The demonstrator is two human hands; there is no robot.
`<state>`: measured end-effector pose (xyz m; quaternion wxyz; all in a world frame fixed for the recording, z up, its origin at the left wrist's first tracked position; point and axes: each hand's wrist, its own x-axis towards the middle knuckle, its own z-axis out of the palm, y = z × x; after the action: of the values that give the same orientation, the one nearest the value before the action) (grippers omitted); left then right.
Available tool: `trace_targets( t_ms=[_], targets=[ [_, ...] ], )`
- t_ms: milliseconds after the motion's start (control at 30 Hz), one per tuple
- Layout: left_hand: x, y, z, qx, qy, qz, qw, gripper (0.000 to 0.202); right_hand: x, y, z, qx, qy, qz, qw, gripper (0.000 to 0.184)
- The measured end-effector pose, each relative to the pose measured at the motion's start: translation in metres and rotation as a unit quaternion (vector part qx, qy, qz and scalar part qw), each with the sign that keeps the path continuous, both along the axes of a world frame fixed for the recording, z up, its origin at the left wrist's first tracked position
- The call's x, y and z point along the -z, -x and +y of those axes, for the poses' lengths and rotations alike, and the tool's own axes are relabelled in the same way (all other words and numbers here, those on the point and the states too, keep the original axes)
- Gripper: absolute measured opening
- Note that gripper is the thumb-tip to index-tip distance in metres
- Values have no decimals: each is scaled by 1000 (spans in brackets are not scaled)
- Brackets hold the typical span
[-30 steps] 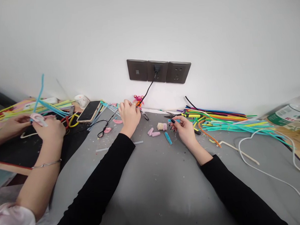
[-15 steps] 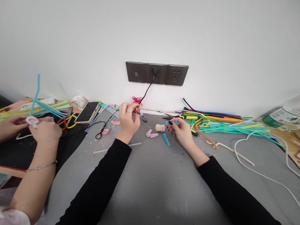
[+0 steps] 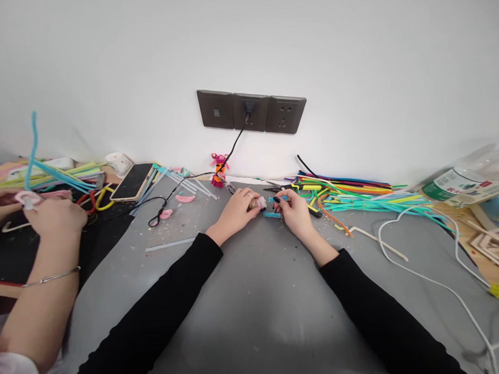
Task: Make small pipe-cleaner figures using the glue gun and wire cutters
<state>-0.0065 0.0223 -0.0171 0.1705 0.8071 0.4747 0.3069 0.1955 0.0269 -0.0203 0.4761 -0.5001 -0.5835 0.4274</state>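
My left hand (image 3: 239, 210) is closed around a cream and pink fuzzy pipe cleaner coil (image 3: 257, 203) low over the grey mat, its fingers hiding part of it. Beside it on the right, my right hand (image 3: 294, 211) pinches a short blue pipe cleaner piece (image 3: 275, 198) between thumb and fingers. A second blue piece (image 3: 271, 214) lies between the two hands, close to the right fingertips. Behind my left hand, a small pink and orange pipe cleaner figure (image 3: 219, 170) stands against the wall.
Pliers (image 3: 288, 186) and bundled coloured pipe cleaners (image 3: 374, 201) lie right. A white cable (image 3: 427, 281) curves across the mat. A black cord (image 3: 179, 187) runs from the wall socket (image 3: 251, 111). At left are a phone (image 3: 132, 182), scissors (image 3: 103, 199) and another person's hand (image 3: 56, 215).
My left hand has moved right and down from the wall side onto the cream and pink coil. My right hand keeps its blue piece. The view has shifted slightly.
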Motion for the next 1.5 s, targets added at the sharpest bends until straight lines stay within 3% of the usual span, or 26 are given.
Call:
trace_targets(
  t_ms=[133, 333, 600, 900, 1033, 1367, 1500],
  targets=[
    [0, 5, 1, -23, 32, -114, 993, 25, -3, 2, -3, -7, -18, -10, 1000, 25],
    [-4, 0, -6, 4, 143, -224, 964, 34, -12, 4, -12, -10, -79, -35, 996, 16],
    [-9, -1, -8, 21, 93, -174, 980, 35, -15, 5, -15, -24, -130, -68, 989, 12],
    [-6, -1, -6, 34, 101, -195, 975, 42, -12, 0, -10, -26, -149, -117, 982, 13],
    [-4, -1, -5, 7, 121, -211, 970, 39, -12, -1, -10, -23, -152, -139, 978, 14],
    [-3, -5, -9, 7, 162, -257, 953, 41, -11, 2, -12, -39, -130, -118, 984, 12],
    [-2, -6, -8, -3, 178, -278, 944, 43, -9, 4, -9, -30, -82, -56, 995, 14]
  ],
)
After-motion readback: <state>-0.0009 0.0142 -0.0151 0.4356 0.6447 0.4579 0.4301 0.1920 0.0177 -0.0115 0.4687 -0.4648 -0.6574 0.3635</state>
